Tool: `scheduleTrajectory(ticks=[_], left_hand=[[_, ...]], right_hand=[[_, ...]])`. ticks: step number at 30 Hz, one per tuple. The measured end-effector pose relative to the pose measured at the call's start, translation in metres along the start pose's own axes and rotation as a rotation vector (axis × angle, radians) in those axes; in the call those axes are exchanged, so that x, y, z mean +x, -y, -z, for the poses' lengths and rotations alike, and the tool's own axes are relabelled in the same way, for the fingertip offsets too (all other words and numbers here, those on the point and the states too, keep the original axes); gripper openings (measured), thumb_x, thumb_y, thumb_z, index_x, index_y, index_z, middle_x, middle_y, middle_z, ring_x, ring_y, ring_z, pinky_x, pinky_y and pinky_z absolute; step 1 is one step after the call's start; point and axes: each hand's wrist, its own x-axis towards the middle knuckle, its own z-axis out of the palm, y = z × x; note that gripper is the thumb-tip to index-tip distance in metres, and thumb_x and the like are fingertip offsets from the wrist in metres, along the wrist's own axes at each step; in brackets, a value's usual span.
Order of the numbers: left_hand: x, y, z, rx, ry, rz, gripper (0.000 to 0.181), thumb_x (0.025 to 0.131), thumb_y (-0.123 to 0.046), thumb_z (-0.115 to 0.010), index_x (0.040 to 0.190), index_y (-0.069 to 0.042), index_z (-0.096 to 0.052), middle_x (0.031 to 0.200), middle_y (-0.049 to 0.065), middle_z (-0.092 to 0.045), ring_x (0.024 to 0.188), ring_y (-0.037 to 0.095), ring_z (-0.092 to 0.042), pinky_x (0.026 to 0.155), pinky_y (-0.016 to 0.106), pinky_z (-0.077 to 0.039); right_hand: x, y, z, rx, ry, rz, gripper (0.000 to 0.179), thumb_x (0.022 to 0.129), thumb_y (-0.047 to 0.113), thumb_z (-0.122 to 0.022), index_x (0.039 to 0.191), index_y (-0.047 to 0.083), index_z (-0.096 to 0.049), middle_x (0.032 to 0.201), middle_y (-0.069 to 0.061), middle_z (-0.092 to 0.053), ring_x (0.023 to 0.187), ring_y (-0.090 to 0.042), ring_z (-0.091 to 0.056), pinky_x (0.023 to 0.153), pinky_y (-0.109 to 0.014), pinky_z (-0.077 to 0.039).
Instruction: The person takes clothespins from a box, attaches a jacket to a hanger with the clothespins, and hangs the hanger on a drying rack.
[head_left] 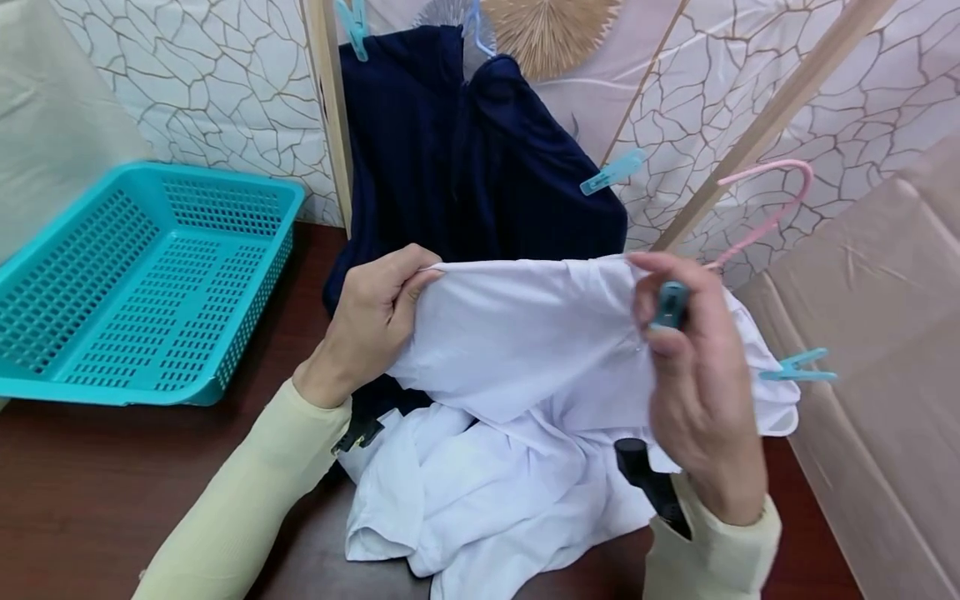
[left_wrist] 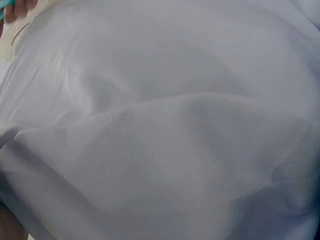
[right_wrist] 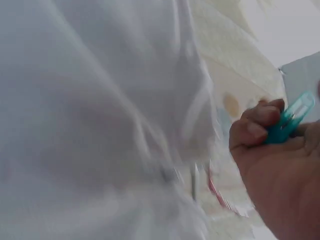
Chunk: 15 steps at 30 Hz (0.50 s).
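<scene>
A white garment (head_left: 517, 333) stretches between both hands, its lower part heaped in folds on the table. My left hand (head_left: 367, 325) pinches its upper left edge between thumb and fingers. At the upper right my right hand (head_left: 701, 392) holds a teal clothespin (head_left: 670, 304) in its curled fingers, close to the cloth's edge. That clothespin (right_wrist: 290, 120) also shows in the right wrist view. White cloth (left_wrist: 160, 150) fills most of the left wrist view. Behind the right hand rises the hook of a pink hanger (head_left: 776, 208). A light-blue clothespin (head_left: 798, 367) is clipped on the garment's right side.
A navy garment (head_left: 480, 167) hangs behind, with light-blue clothespins (head_left: 613, 172) at both shoulders and a blue hanger hook (head_left: 478, 29). Wooden poles (head_left: 772, 125) frame it. On the left stands a turquoise plastic basket (head_left: 255, 333) on the brown table (head_left: 112, 483).
</scene>
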Motion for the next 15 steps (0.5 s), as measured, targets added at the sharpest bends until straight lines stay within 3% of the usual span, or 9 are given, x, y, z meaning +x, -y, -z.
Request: scheduleTrajectory(ticks=[3,5,8,11,15], left_hand=[[0.0,0.0,-0.003,-0.009,0.015,0.004,0.011,0.102,-0.001,-0.057,0.095,-0.001,-0.066,0.088,0.009,-0.07,0.077,0.012,-0.064,0.075,0.022,-0.052],[-0.001,0.0,-0.004,-0.007,0.019,0.006,0.011,0.102,-0.001,-0.057,0.095,-0.002,-0.066,0.087,0.009,-0.069,0.076,0.012,-0.064,0.074,0.022,-0.052],[-0.002,0.0,-0.006,0.002,0.022,0.013,0.01,0.102,-0.001,-0.057,0.096,-0.002,-0.066,0.087,0.008,-0.069,0.075,0.012,-0.064,0.073,0.023,-0.052],[-0.004,0.0,-0.008,0.002,0.023,0.022,0.01,0.101,-0.002,-0.058,0.096,-0.002,-0.066,0.088,0.008,-0.07,0.076,0.012,-0.064,0.073,0.026,-0.053],[-0.003,-0.001,-0.01,-0.002,0.027,0.022,0.008,0.101,-0.002,-0.059,0.097,-0.002,-0.066,0.089,0.008,-0.07,0.077,0.012,-0.064,0.074,0.027,-0.053]], right_hand=[[0.006,0.0,-0.017,-0.112,0.043,0.012,0.06,0.105,0.041,-0.046,0.119,-0.017,-0.053,0.088,-0.008,-0.048,0.076,-0.011,-0.041,0.072,-0.02,-0.034],[0.011,-0.001,-0.028,-0.117,0.007,0.016,0.061,0.104,0.045,-0.045,0.113,-0.015,-0.057,0.089,-0.011,-0.051,0.078,-0.012,-0.045,0.074,-0.021,-0.037],[0.02,-0.001,-0.041,-0.156,-0.061,0.004,0.068,0.102,0.055,-0.042,0.106,-0.009,-0.064,0.096,-0.003,-0.051,0.089,-0.013,-0.046,0.082,-0.023,-0.037],[0.027,-0.002,-0.049,-0.241,-0.11,0.004,0.071,0.099,0.061,-0.041,0.103,-0.004,-0.068,0.096,0.008,-0.043,0.091,-0.011,-0.039,0.08,-0.025,-0.032],[0.031,-0.004,-0.058,-0.263,-0.11,0.019,0.066,0.099,0.058,-0.046,0.108,-0.003,-0.07,0.09,-0.007,-0.047,0.078,-0.01,-0.041,0.071,-0.022,-0.035]])
